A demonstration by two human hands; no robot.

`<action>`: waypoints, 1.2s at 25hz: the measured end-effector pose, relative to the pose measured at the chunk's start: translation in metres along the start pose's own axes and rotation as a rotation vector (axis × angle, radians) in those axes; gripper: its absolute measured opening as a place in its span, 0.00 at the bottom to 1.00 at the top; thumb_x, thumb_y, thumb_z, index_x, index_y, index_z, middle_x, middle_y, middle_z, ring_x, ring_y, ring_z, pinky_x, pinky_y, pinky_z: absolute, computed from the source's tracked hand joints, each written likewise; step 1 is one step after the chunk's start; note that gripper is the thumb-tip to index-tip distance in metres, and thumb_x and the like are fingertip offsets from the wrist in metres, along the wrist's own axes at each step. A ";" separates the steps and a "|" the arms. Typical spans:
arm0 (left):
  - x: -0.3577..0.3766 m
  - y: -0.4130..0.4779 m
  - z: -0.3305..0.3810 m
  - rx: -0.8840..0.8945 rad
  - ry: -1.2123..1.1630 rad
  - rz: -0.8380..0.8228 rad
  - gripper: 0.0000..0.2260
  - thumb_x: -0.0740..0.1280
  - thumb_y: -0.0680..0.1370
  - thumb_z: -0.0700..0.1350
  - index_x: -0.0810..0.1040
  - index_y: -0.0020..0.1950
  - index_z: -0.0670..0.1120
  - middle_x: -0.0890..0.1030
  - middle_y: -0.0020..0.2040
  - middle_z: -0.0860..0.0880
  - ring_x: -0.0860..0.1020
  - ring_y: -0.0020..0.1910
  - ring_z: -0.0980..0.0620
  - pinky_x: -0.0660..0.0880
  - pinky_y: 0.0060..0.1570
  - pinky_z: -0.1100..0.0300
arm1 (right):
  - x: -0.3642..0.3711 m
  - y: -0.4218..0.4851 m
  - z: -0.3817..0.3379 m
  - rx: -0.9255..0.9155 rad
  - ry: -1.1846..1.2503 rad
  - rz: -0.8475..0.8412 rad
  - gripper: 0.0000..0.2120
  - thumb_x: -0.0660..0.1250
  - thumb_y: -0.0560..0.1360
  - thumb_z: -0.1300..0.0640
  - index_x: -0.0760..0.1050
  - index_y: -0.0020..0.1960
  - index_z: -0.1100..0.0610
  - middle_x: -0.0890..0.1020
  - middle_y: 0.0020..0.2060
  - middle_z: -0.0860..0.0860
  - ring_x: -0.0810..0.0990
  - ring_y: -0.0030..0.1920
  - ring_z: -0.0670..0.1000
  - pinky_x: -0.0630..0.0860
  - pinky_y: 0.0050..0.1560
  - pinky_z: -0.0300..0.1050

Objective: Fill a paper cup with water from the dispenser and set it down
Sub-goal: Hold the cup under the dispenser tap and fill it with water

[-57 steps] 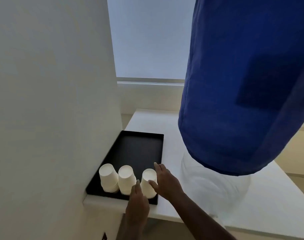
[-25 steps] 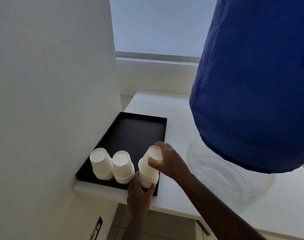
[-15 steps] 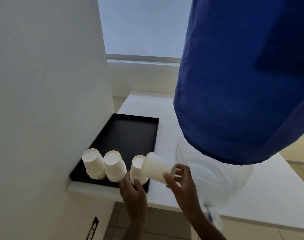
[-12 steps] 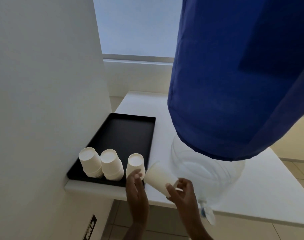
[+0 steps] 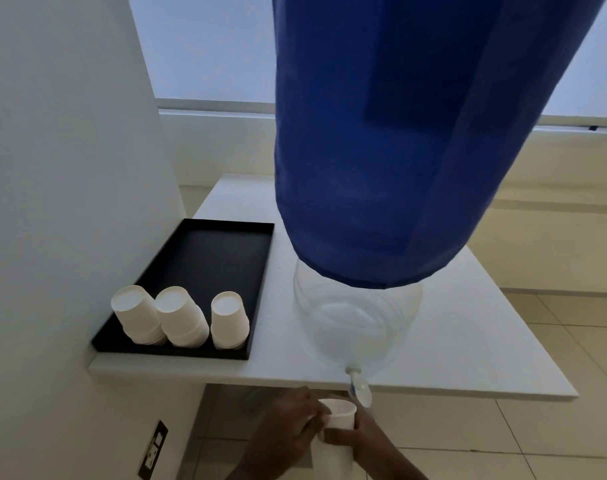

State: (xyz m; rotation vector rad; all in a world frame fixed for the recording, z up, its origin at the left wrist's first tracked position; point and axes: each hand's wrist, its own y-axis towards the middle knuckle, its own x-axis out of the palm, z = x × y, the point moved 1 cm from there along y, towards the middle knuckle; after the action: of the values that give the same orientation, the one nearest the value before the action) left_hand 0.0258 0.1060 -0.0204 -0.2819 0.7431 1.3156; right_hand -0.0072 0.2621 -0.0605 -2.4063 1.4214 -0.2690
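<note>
Cup (image 5: 340,415) under tap (image 5: 359,388), stacks (image 5: 181,322) beside

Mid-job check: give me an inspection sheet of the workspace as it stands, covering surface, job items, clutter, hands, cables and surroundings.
Surface: white table, dispenser at its front edge.
Job's things: paper cup held upright, mouth up, just below and left of the tap; no water stream visible. Clear dispenser base sits under a blue cover.
Clutter: black tray holding three stacks of upturned cups at its near end.
Hands: left hand and right hand both grip the cup.
Cables: nothing seen.
Surroundings: white wall on the left, wall socket low down, window behind, tiled floor.
</note>
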 end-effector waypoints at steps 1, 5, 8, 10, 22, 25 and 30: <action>0.003 0.002 0.001 -0.008 0.006 0.005 0.09 0.63 0.75 0.46 0.81 0.46 0.43 0.82 0.44 0.43 0.77 0.44 0.53 0.73 0.46 0.61 | -0.002 -0.004 0.008 -0.007 -0.060 -0.017 0.26 0.78 0.53 0.58 0.77 0.50 0.57 0.84 0.44 0.54 0.81 0.48 0.48 0.77 0.51 0.43; 0.021 0.023 0.007 -0.007 0.160 0.055 0.11 0.61 0.77 0.44 0.75 0.58 0.44 0.78 0.54 0.45 0.77 0.51 0.51 0.71 0.49 0.65 | -0.018 -0.008 0.040 -0.048 -0.224 0.120 0.28 0.75 0.60 0.65 0.73 0.59 0.62 0.78 0.57 0.61 0.76 0.59 0.53 0.71 0.62 0.47; 0.033 0.042 0.014 -0.100 0.277 -0.075 0.21 0.64 0.76 0.49 0.65 0.68 0.47 0.72 0.64 0.49 0.73 0.61 0.51 0.71 0.58 0.63 | -0.024 -0.008 0.045 -0.081 -0.147 0.312 0.29 0.73 0.49 0.62 0.75 0.50 0.62 0.80 0.44 0.58 0.78 0.46 0.57 0.74 0.45 0.48; 0.041 0.052 0.018 -0.091 0.383 -0.172 0.24 0.65 0.76 0.51 0.64 0.69 0.46 0.71 0.66 0.48 0.73 0.63 0.50 0.73 0.61 0.58 | -0.022 -0.006 0.040 -0.111 -0.068 0.442 0.24 0.71 0.48 0.61 0.74 0.44 0.55 0.79 0.41 0.52 0.78 0.42 0.52 0.72 0.38 0.43; 0.038 0.084 0.022 -0.028 0.618 -0.343 0.17 0.54 0.81 0.48 0.73 0.59 0.37 0.78 0.59 0.38 0.78 0.55 0.42 0.74 0.54 0.54 | -0.016 0.015 0.027 -0.274 -0.039 0.536 0.26 0.74 0.52 0.52 0.68 0.47 0.47 0.79 0.45 0.51 0.78 0.46 0.47 0.74 0.39 0.26; 0.036 0.088 0.021 -0.108 0.468 -0.250 0.17 0.56 0.81 0.49 0.78 0.54 0.38 0.81 0.53 0.40 0.79 0.50 0.47 0.74 0.50 0.60 | -0.018 0.017 0.028 -0.289 -0.086 0.536 0.22 0.72 0.54 0.57 0.67 0.44 0.46 0.78 0.42 0.51 0.78 0.42 0.47 0.75 0.39 0.30; 0.036 0.097 0.034 -0.132 0.414 -0.207 0.11 0.61 0.78 0.43 0.79 0.50 0.38 0.82 0.52 0.41 0.80 0.49 0.46 0.75 0.49 0.58 | -0.020 0.019 0.031 -0.288 -0.130 0.550 0.21 0.72 0.54 0.58 0.67 0.42 0.47 0.78 0.44 0.57 0.78 0.44 0.54 0.75 0.42 0.42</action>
State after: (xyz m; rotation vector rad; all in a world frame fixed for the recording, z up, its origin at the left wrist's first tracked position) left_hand -0.0515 0.1791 0.0027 -0.7338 0.9460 1.1217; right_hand -0.0221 0.2774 -0.0957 -2.0672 2.0913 0.2369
